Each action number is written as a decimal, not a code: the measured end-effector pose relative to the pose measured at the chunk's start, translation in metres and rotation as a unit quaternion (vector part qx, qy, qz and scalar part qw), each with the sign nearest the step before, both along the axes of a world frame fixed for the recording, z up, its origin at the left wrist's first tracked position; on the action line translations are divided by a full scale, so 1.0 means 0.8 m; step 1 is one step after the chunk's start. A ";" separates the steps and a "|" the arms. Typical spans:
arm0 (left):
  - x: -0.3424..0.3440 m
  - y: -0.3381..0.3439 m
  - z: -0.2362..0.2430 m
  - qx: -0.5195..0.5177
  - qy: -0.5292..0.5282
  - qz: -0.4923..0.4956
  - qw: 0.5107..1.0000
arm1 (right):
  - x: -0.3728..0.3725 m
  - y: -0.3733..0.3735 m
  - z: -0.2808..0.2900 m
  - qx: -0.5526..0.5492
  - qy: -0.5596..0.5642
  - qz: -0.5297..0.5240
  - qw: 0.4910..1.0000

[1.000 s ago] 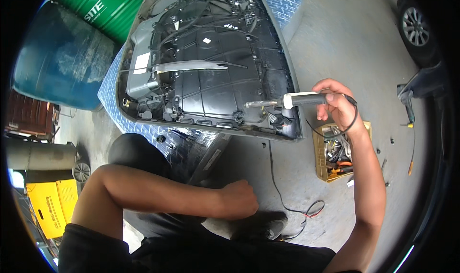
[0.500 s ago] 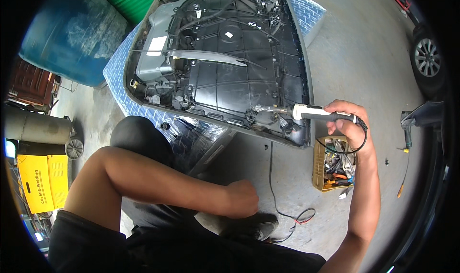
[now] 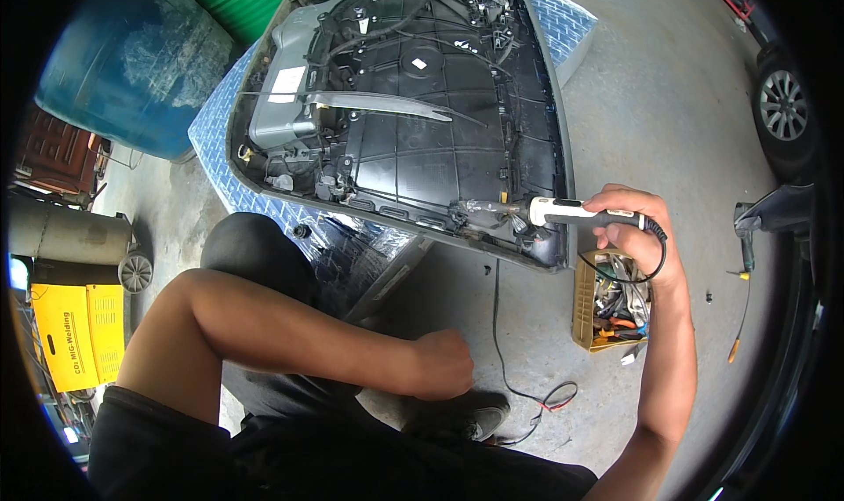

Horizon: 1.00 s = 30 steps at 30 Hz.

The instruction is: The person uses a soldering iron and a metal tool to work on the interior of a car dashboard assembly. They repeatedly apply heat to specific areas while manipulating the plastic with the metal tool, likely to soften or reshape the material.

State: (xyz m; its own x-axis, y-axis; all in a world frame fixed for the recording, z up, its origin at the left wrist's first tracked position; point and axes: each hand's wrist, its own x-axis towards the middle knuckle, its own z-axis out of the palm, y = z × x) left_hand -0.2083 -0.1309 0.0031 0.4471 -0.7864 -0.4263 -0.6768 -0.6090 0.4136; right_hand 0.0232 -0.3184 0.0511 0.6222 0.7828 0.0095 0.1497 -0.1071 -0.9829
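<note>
My right hand (image 3: pixel 635 228) is closed around the white-and-black handle of a soldering iron (image 3: pixel 563 212) with a black cord. Its metal shaft points left, with the tip at the near right corner of a car door panel (image 3: pixel 413 154), whose inner side faces up. Whether the tip touches the plastic cannot be made out. My left hand (image 3: pixel 442 365) is curled into a fist below the panel's near edge, touching neither panel nor iron. Its fingers are mostly hidden, and so is anything inside them. A long grey flat strip (image 3: pixel 378 105) lies across the panel.
The panel rests on a blue patterned wrapped support (image 3: pixel 211 136). A yellow tool basket (image 3: pixel 583 312) stands on the floor beneath my right hand. A cable (image 3: pixel 498 325) runs across the floor. Blue (image 3: pixel 114 79) and green (image 3: pixel 246 4) drums stand behind left, a car wheel (image 3: pixel 782 105) far right.
My right hand and the soldering iron have shifted slightly left, the iron's handle also a little lower. The left fist and the panel stay where they were.
</note>
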 end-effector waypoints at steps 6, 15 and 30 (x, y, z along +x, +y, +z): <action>-0.001 -0.001 -0.004 0.005 0.006 -0.006 1.000 | 0.000 0.003 0.003 -0.001 -0.032 0.008 0.999; -0.002 0.000 -0.009 -0.007 0.005 -0.005 1.000 | -0.001 0.003 0.002 0.002 -0.055 0.012 0.998; -0.003 -0.001 -0.009 0.000 0.002 -0.005 1.000 | -0.002 0.006 0.004 0.000 -0.050 0.019 0.999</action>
